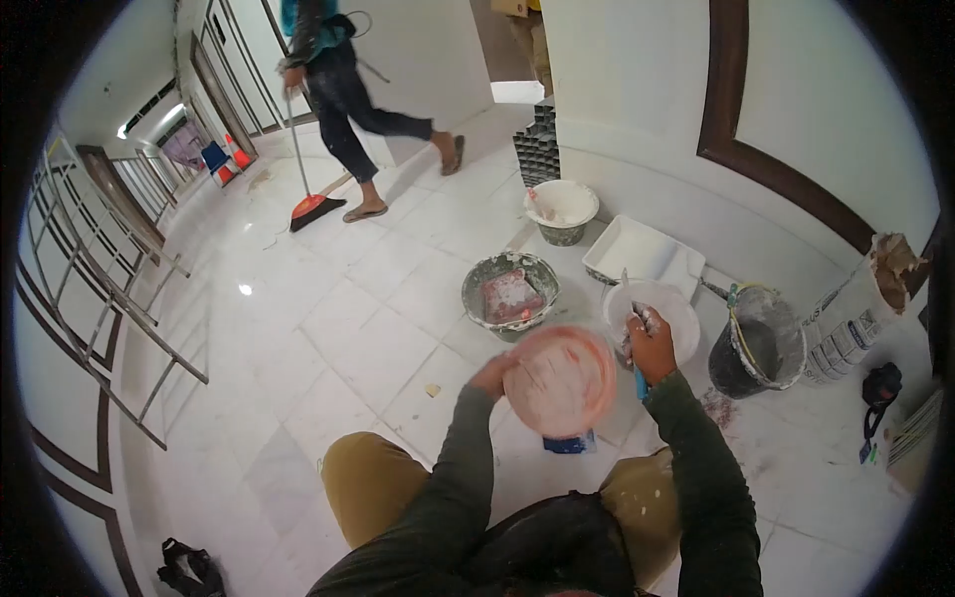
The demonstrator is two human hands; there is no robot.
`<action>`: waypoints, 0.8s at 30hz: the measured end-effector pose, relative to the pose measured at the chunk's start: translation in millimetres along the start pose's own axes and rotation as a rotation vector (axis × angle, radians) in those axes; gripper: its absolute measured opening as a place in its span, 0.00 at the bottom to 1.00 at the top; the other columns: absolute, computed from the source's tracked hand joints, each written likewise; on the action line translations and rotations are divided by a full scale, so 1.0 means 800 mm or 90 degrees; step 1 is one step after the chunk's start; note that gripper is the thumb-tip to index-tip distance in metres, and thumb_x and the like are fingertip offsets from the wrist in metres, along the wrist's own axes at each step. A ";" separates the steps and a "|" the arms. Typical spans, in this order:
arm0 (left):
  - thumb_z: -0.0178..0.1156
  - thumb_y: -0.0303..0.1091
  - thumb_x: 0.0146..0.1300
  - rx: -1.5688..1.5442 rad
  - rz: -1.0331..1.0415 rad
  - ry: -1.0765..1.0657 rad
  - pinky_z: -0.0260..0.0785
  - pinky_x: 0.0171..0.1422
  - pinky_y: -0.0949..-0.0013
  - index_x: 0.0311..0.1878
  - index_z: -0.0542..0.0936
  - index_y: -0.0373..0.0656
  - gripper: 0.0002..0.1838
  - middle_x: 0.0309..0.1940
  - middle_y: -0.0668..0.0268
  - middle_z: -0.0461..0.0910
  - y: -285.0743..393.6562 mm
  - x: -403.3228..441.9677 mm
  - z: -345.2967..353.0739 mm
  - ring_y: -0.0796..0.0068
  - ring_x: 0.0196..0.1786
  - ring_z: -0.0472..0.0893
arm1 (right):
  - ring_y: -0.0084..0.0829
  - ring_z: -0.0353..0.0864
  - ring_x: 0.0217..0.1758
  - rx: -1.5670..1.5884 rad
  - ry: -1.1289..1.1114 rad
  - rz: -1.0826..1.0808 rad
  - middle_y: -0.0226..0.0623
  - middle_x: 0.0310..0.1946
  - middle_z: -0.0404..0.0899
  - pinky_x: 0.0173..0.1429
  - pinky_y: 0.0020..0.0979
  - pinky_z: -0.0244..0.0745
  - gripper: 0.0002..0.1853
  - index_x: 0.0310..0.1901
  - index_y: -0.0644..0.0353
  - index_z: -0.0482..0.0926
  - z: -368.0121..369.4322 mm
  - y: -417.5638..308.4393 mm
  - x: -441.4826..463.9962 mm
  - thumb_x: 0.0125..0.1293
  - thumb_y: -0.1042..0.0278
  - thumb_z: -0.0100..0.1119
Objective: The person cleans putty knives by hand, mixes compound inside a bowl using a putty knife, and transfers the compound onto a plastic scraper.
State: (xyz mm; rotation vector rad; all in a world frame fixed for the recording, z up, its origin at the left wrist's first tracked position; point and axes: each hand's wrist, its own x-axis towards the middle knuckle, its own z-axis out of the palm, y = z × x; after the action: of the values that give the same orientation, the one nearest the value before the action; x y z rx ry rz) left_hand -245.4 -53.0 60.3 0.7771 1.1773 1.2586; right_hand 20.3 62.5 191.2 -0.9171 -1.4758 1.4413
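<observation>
My left hand [491,376] grips the rim of a pinkish-orange round basin [560,383], tilted so that its whitish-smeared inside shows. Over a white bucket [676,316] is my right hand [650,343], closed round a tool whose narrow tip points up and whose blue end shows below the hand. The tool's exact kind is hard to tell. A blue object [568,444] lies on the floor, partly hidden under the basin. Beyond the basin stands a plaster-caked tub [509,292] with a reddish, white-smeared block inside.
A white tray [645,253], a small bucket [564,211], a dark bucket [758,343] and an open sack [851,318] stand near the right wall. A person [348,99] walks with a broom [313,207] at the upper left. Metal scaffolding [109,289] is at the left.
</observation>
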 end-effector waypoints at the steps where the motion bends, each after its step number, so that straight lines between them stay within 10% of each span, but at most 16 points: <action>1: 0.51 0.36 0.62 -0.084 0.055 -0.001 0.68 0.59 0.63 0.61 0.65 0.35 0.25 0.56 0.58 0.71 0.022 -0.002 0.008 0.67 0.58 0.72 | 0.16 0.67 0.16 -0.014 0.014 0.000 0.28 0.24 0.70 0.17 0.20 0.62 0.19 0.55 0.68 0.68 -0.002 0.003 0.003 0.66 0.67 0.50; 11: 0.42 0.45 0.70 -0.182 0.348 0.011 0.61 0.65 0.64 0.65 0.59 0.34 0.28 0.61 0.58 0.67 0.157 -0.014 0.073 0.66 0.62 0.69 | 0.15 0.66 0.17 -0.087 0.045 -0.190 0.26 0.24 0.68 0.16 0.20 0.60 0.16 0.49 0.62 0.66 0.012 0.014 0.015 0.63 0.67 0.56; 16: 0.40 0.44 0.71 -0.257 0.355 0.137 0.61 0.65 0.64 0.66 0.60 0.38 0.26 0.61 0.59 0.66 0.182 -0.018 0.118 0.66 0.62 0.68 | 0.19 0.68 0.20 0.136 0.076 -0.029 0.29 0.25 0.69 0.23 0.24 0.66 0.19 0.50 0.67 0.67 0.015 -0.028 0.005 0.58 0.71 0.58; 21: 0.39 0.47 0.72 0.385 0.578 0.244 0.62 0.64 0.62 0.64 0.61 0.37 0.26 0.59 0.57 0.68 0.174 -0.017 0.087 0.62 0.60 0.69 | 0.18 0.68 0.18 0.020 0.063 -0.063 0.31 0.26 0.72 0.19 0.21 0.63 0.18 0.52 0.67 0.67 0.003 -0.040 0.012 0.59 0.73 0.54; 24: 0.38 0.52 0.71 -0.121 0.483 0.040 0.62 0.64 0.61 0.65 0.60 0.37 0.30 0.60 0.55 0.67 0.186 -0.029 0.095 0.60 0.61 0.68 | 0.16 0.68 0.18 -0.007 0.050 -0.136 0.32 0.29 0.73 0.18 0.21 0.62 0.18 0.52 0.67 0.67 0.012 -0.023 0.006 0.60 0.74 0.52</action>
State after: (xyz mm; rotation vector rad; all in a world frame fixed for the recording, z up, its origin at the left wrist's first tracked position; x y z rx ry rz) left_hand -215.2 -34.9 225.3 1.0948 0.8040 1.9932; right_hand 10.8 62.3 210.1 -0.7873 -1.4777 1.2291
